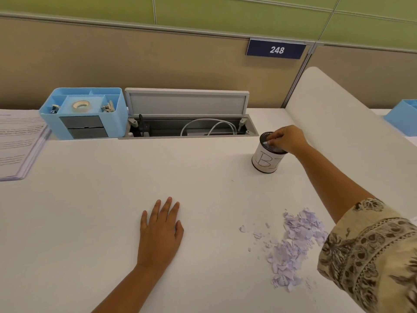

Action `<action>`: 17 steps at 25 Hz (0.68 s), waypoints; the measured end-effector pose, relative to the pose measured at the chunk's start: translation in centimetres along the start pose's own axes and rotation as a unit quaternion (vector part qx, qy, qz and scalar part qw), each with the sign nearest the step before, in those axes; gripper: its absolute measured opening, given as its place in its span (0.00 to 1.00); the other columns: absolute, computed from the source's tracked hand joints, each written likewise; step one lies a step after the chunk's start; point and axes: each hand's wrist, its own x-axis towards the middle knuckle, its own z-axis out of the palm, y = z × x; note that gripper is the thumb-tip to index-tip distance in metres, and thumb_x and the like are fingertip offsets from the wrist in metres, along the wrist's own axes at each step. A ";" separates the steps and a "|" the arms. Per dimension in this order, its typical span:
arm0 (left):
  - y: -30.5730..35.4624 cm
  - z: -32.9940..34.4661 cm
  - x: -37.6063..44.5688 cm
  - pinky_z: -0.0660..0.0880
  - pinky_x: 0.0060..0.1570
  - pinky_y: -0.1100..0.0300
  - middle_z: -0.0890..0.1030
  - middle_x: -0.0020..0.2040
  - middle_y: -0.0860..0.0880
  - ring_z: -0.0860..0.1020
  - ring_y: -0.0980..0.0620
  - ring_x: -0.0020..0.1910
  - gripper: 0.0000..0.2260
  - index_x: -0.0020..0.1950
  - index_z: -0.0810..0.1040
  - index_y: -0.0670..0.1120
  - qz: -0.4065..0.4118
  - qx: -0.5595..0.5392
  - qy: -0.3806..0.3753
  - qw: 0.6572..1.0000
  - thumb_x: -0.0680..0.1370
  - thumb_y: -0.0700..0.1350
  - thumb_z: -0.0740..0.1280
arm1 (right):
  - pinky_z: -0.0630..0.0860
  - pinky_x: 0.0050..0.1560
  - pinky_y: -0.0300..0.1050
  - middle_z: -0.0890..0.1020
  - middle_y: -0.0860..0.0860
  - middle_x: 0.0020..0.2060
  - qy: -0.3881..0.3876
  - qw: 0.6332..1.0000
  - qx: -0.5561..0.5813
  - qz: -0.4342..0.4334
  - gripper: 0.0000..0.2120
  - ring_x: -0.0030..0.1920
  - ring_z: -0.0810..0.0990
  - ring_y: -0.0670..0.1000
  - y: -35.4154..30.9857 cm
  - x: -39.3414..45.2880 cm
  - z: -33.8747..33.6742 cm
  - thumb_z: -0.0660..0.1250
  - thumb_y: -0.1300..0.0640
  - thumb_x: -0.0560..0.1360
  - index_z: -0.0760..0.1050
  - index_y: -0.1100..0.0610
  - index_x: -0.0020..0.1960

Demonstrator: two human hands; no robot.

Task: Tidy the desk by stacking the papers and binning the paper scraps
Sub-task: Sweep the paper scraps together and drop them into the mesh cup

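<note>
A small round bin point(266, 161) with a white paper label stands at the right back of the white desk point(90, 211). My right hand point(287, 138) hovers over its mouth, fingertips pinching small paper scraps just inside the rim. A pile of pale lilac paper scraps point(291, 247) lies on the desk at the front right, partly hidden by my patterned sleeve. My left hand point(160, 229) rests flat on the desk, fingers straight, holding nothing. A stack of printed papers point(18, 143) lies at the left edge.
A light blue desk organiser point(85, 114) with tape and clips stands at the back left. Beside it an open grey cable tray point(189, 123) shows cables. A white divider point(334, 114) rises to the right, with another blue box point(404, 118) beyond it.
</note>
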 end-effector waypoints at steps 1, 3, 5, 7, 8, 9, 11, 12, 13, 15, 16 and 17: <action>0.0 0.0 0.0 0.66 0.62 0.42 0.74 0.66 0.46 0.70 0.44 0.67 0.23 0.65 0.74 0.45 -0.001 0.001 0.000 1.000 0.76 0.51 0.50 | 0.74 0.47 0.41 0.83 0.54 0.49 0.010 1.000 -0.011 -0.005 0.11 0.52 0.79 0.55 0.2 0.0 0.1 0.72 0.55 0.70 0.82 0.57 0.51; 0.0 0.1 0.1 0.66 0.62 0.42 0.74 0.66 0.46 0.70 0.44 0.67 0.23 0.65 0.74 0.45 -0.002 0.002 0.001 1.000 0.76 0.51 0.50 | 0.73 0.48 0.42 0.82 0.55 0.51 0.031 0.999 -0.012 -0.022 0.11 0.53 0.78 0.56 0.4 -0.1 -0.1 0.71 0.54 0.72 0.82 0.58 0.51; 0.0 0.2 0.1 0.66 0.62 0.42 0.74 0.66 0.46 0.70 0.44 0.66 0.23 0.65 0.74 0.46 -0.001 0.003 0.001 1.000 0.76 0.51 0.50 | 0.73 0.49 0.43 0.82 0.56 0.51 0.050 0.998 -0.015 -0.041 0.11 0.53 0.78 0.56 0.5 -0.4 -0.5 0.68 0.54 0.74 0.82 0.59 0.52; 0.0 0.2 0.1 0.65 0.62 0.42 0.74 0.66 0.46 0.70 0.44 0.67 0.23 0.65 0.74 0.46 -0.002 0.005 0.002 1.000 0.76 0.51 0.50 | 0.73 0.51 0.43 0.83 0.55 0.50 0.085 0.994 -0.003 -0.068 0.10 0.52 0.79 0.54 0.0 -1.0 -0.7 0.66 0.54 0.75 0.81 0.58 0.52; 0.0 0.2 0.1 0.65 0.63 0.42 0.74 0.66 0.47 0.70 0.44 0.67 0.23 0.65 0.74 0.46 -0.003 0.006 0.004 1.000 0.76 0.51 0.50 | 0.74 0.51 0.43 0.83 0.54 0.50 0.115 0.989 0.006 -0.093 0.10 0.51 0.80 0.53 -0.5 -1.6 -0.7 0.65 0.54 0.75 0.81 0.58 0.51; 0.0 0.2 0.1 0.65 0.63 0.42 0.74 0.66 0.47 0.70 0.44 0.67 0.23 0.65 0.74 0.46 -0.002 0.006 0.005 1.000 0.76 0.51 0.50 | 0.74 0.51 0.43 0.84 0.53 0.49 0.143 0.982 0.015 -0.126 0.10 0.50 0.81 0.52 -1.0 -2.3 -0.5 0.65 0.54 0.75 0.81 0.58 0.51; 0.0 0.2 0.1 0.65 0.63 0.42 0.74 0.66 0.46 0.70 0.44 0.67 0.23 0.65 0.74 0.46 -0.001 0.006 0.005 1.000 0.75 0.51 0.50 | 0.76 0.50 0.45 0.84 0.53 0.47 0.168 0.968 0.028 -0.185 0.10 0.46 0.81 0.52 -1.9 -3.7 0.8 0.64 0.53 0.76 0.81 0.58 0.51; 0.0 0.2 0.1 0.65 0.63 0.42 0.74 0.66 0.46 0.70 0.44 0.67 0.23 0.65 0.74 0.46 -0.001 0.006 0.005 1.000 0.75 0.51 0.50 | 0.76 0.49 0.45 0.84 0.54 0.47 0.160 0.967 0.026 -0.198 0.10 0.45 0.81 0.52 -2.1 -4.4 1.9 0.64 0.53 0.76 0.81 0.58 0.51; 0.0 0.1 0.1 0.65 0.63 0.42 0.74 0.66 0.46 0.70 0.44 0.67 0.24 0.65 0.74 0.46 -0.003 0.005 0.005 1.000 0.75 0.51 0.50 | 0.74 0.50 0.43 0.84 0.54 0.47 0.131 0.970 0.019 -0.205 0.10 0.46 0.81 0.53 -2.2 -5.2 3.3 0.64 0.54 0.76 0.81 0.58 0.52; 0.1 0.0 0.1 0.65 0.62 0.42 0.74 0.66 0.46 0.70 0.44 0.67 0.24 0.65 0.75 0.46 -0.004 0.004 0.005 1.000 0.75 0.51 0.50 | 0.70 0.54 0.40 0.82 0.54 0.54 0.023 0.982 -0.011 -0.189 0.11 0.54 0.79 0.54 -1.8 -6.6 6.6 0.63 0.55 0.77 0.79 0.58 0.55; 0.1 0.0 0.1 0.66 0.62 0.41 0.74 0.66 0.46 0.71 0.44 0.66 0.24 0.65 0.75 0.46 -0.005 0.004 0.004 1.000 0.75 0.51 0.50 | 0.69 0.57 0.41 0.80 0.53 0.59 -0.044 0.983 -0.042 -0.171 0.13 0.59 0.77 0.54 -1.5 -7.4 8.1 0.61 0.55 0.78 0.77 0.58 0.59; 0.1 0.0 0.1 0.66 0.62 0.41 0.74 0.66 0.46 0.71 0.44 0.66 0.24 0.65 0.75 0.46 -0.005 0.005 0.004 1.000 0.75 0.51 0.50 | 0.67 0.61 0.43 0.76 0.54 0.63 -0.100 0.980 -0.078 -0.154 0.15 0.62 0.74 0.55 -1.4 -8.3 9.5 0.58 0.55 0.79 0.74 0.59 0.63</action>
